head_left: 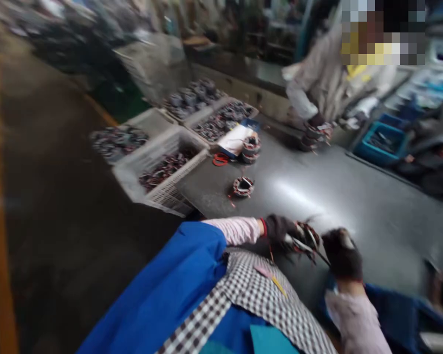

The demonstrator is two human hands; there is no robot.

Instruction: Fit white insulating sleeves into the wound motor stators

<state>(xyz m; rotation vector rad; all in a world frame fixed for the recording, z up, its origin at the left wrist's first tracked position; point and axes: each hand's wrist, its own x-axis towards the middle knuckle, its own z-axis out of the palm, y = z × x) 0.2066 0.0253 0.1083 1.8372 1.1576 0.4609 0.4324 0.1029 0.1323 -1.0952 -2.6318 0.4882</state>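
Observation:
My left hand (280,227), in a dark glove, is closed on a wire-wound motor stator (305,241) over the near part of the metal table. Loose leads and pale sleeves stick out from the stator. To its right, my right hand (342,253), also gloved, is closed. A thin dark wire runs from the stator toward its fingers; blur hides the exact grip. Farther off, another stator (243,187) lies alone on the table. Beyond that stand stacked stators (250,149), beside a red-orange loop (220,159) and a white-and-blue packet (236,139).
White crates (180,182) filled with parts stand off the table's left end. Across the table (384,206), a co-worker (332,83) handles stators (315,136). A blue bin (382,140) sits at the far right. Near my right arm is a dark blue container (391,314).

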